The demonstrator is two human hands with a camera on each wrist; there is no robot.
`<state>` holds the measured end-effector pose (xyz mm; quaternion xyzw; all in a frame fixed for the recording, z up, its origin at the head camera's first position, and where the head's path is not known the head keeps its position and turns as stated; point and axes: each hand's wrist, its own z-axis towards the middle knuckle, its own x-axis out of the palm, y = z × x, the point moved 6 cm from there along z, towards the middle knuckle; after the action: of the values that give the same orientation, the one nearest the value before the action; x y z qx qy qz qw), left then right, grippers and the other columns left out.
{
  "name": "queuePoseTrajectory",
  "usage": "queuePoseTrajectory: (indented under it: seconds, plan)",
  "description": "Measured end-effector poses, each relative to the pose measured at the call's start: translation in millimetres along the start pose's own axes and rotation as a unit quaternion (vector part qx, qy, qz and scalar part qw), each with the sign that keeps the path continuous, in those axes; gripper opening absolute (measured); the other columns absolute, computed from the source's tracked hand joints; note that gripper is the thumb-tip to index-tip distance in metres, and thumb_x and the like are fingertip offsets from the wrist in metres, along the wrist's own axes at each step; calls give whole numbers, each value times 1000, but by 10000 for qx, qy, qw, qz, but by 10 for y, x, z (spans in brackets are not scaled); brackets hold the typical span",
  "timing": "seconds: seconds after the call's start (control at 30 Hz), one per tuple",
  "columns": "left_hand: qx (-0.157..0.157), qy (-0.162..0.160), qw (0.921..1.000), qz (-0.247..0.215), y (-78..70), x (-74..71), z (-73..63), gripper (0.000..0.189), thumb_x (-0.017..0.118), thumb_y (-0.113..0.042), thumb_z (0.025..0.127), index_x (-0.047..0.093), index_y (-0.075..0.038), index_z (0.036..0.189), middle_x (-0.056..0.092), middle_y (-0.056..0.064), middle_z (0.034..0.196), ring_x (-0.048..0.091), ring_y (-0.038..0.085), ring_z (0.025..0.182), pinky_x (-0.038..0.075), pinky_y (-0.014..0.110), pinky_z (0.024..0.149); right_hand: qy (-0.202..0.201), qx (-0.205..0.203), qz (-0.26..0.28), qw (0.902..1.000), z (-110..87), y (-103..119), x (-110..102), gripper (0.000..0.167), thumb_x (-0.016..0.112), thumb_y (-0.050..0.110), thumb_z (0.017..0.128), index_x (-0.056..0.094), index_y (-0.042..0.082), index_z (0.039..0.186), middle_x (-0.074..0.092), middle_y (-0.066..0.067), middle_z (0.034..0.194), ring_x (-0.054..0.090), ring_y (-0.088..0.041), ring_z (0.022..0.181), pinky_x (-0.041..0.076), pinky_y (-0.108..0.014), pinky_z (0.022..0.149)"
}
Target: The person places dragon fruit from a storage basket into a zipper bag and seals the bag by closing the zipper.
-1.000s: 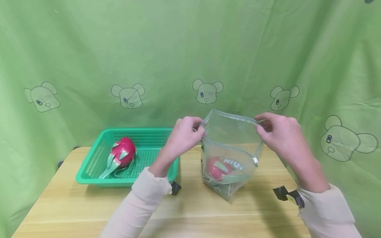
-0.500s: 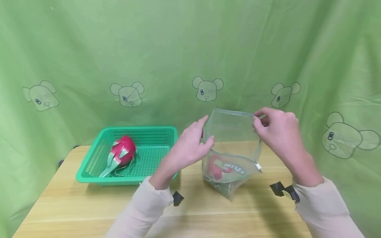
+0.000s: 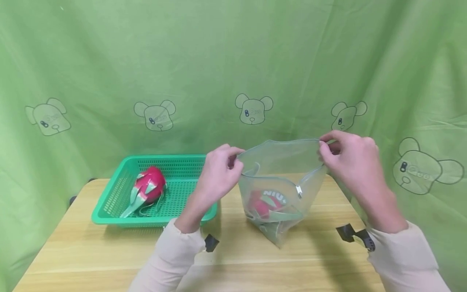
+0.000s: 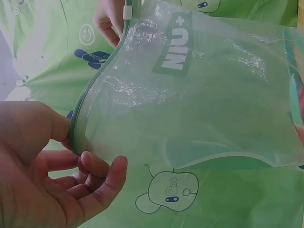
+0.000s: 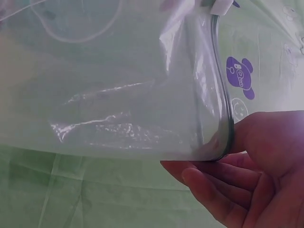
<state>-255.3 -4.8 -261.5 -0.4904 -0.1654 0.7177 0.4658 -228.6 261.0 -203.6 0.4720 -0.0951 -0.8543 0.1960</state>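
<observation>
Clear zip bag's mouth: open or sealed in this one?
Open: between the left hand and right hand, the front rim of the bag sags away from the back rim.

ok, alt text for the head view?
A person's left hand and right hand hold a clear bag open by its rim over a wooden table, a red object inside. At picture left, a green basket holds a red fruit. Behind: a green curtain with cartoon faces.

The bare left hand (image 3: 220, 168) hides part of the green, slotted plastic basket (image 3: 109, 220); I can't identify the red, rounded thing (image 3: 258, 206) blurred inside the clear plastic zip bag (image 3: 286, 160).
</observation>
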Motion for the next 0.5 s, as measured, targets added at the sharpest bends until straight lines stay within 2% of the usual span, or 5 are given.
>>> queuePoseTrajectory:
  seconds: [0.23,0.37,0.5]
  plan:
    - [66,218,9994,-258,-21,55,-21,31,58,-5,95,71,-1,123,61,3,89,56,16,78,51,24,64,96,-61,-59,9999,-42,49,42,22,57,14,98,75,3,106,76,-20,91,62,-16,49,30,-27,34]
    - [241,284,9987,-352,-37,91,-33,33,61,-18,101,67,-4,131,62,2,93,59,14,83,53,27,68,-18,-202,-88,9998,-64,64,61,20,59,13,98,75,2,105,76,-20,90,69,-24,57,35,-26,35]
    - [245,263,9985,-405,-20,93,-58,37,61,-24,103,62,-10,137,63,1,101,61,12,88,54,28,71,-57,-364,-161,9992,-78,81,106,20,62,14,98,75,1,106,76,-19,91,73,-33,69,44,-29,42]
